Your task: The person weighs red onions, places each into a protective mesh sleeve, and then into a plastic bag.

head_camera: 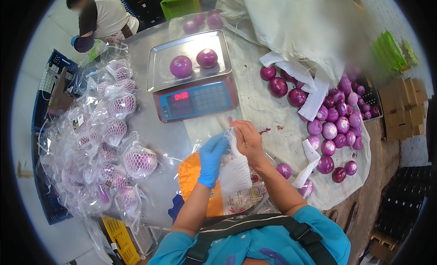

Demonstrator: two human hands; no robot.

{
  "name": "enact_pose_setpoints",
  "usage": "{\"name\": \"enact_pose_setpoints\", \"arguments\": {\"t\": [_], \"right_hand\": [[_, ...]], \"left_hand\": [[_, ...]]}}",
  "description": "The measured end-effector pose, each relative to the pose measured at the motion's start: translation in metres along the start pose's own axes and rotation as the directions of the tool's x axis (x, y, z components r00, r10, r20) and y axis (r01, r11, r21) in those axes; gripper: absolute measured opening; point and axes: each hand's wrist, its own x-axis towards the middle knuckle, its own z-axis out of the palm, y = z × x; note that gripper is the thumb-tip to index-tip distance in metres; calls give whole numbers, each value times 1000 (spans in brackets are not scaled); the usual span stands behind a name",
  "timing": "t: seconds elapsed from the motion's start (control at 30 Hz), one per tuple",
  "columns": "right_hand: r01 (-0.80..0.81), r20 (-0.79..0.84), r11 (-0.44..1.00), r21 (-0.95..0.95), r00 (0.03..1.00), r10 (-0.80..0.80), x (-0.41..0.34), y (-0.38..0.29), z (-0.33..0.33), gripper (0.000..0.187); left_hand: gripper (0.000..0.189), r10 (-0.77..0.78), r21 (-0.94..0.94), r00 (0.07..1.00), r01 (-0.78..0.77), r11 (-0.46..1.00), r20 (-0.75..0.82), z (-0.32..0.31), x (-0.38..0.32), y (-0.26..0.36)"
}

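Observation:
My left hand (212,157), in a blue glove, pinches the top end of a white foam net sleeve (236,174). My bare right hand (251,142) grips the same end, fingertips close to the left ones. The sleeve hangs down limp and looks flat. Beyond my hands stands a blue digital scale (196,102) with lit red digits. On its metal tray (160,65) sit two peeled purple onions, a larger one (181,66) on the left and another (207,58) on the right. Beneath my hands lies an orange and white printed bag (191,172), partly covered.
Net-sleeved onions in clear plastic bags (117,135) pile up along the left. Many loose purple onions (336,125) lie on a woven sack (283,135) at right, with white foam sleeves (309,166) among them. A big sack (290,29) stands behind. A co-worker (106,19) is at far left.

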Motion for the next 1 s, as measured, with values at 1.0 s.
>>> {"name": "enact_pose_setpoints", "arguments": {"t": [1.0], "right_hand": [[-287,262,938,-196,906,332,231,113,57,44]], "left_hand": [[30,589,675,797,-364,642,-130,-80,214,125]]}}
